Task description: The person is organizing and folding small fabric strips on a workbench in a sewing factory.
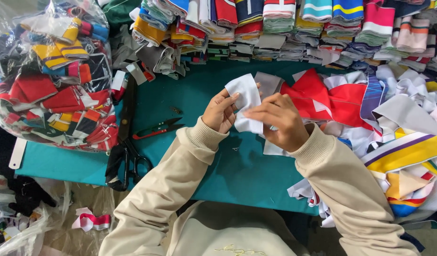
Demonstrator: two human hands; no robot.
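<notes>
Held above the teal table (190, 109), white fabric piece (247, 102) with long axis running far-to-near, left hand (220, 113) pinching its left edge, right hand (281, 121) clamped on its near-right part, both equally close, scrap heap (370, 109) just right.

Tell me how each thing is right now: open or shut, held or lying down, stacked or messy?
White fabric piece: held up by both hands.
Left hand: gripping its left edge.
Right hand: pinching its right side.
Small red snips: lying on the teal table, blades slightly apart.
Big black shears: lying flat, shut.
Clear plastic bag: stuffed full.
Striped collars: stacked in rows.
</notes>
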